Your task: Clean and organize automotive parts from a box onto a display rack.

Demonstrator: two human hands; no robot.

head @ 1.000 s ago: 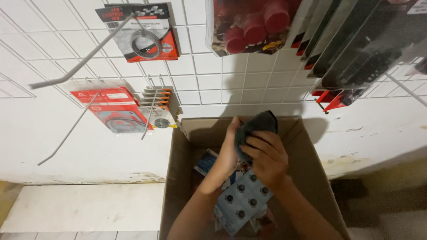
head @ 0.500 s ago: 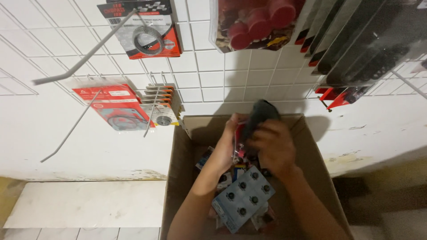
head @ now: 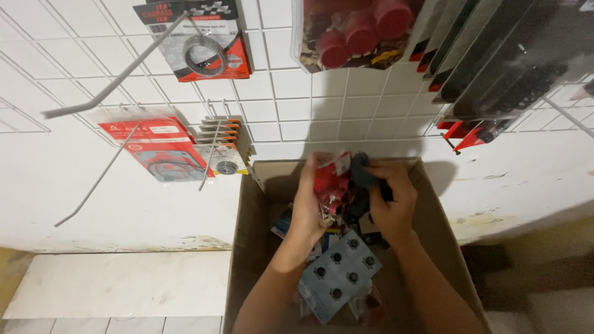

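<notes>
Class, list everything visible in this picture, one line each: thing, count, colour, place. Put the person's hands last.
cardboard box: one, brown, open, below the wall grid
blue card of round parts: one, inside the box
red packet: one, held above the box
dark item: one, black, against the red packet
hanging packages: several, mostly red and black, on the grid
wire grid: one, white, on the wall
left hand: grip on the red packet
right hand: grip on the dark item

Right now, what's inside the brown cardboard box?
Inside the open brown cardboard box lies a grey-blue blister card of round black parts among other small packets. Above it, the left hand and right hand hold red and black packets. The arms cover the rest.
</notes>
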